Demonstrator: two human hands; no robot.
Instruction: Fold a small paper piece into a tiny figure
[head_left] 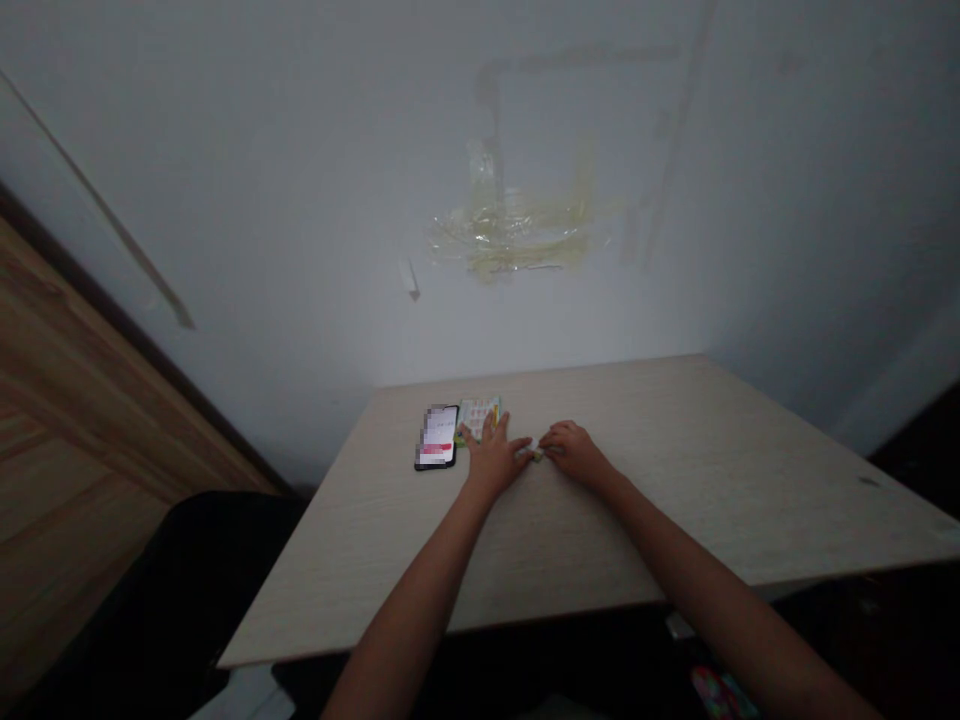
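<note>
Tabletop [562, 560] with a small piece [538, 454] right of the phone [442, 428].
Our left hand [492, 462] spreads some fingers over a printed card [475, 409] beside the phone, others at the piece; our right hand [576, 450] bunches its fingers there; we cannot tell if either grips. Beyond the phone rises a taped wall [300, 220].

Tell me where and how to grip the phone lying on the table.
Probably best by its near end: come from the near side and pinch the phone across its two long edges. It lies flat, screen up, on the table; the card, with the left hand partly over it, crowds the right edge farther up, while the near end extends past it.
</note>
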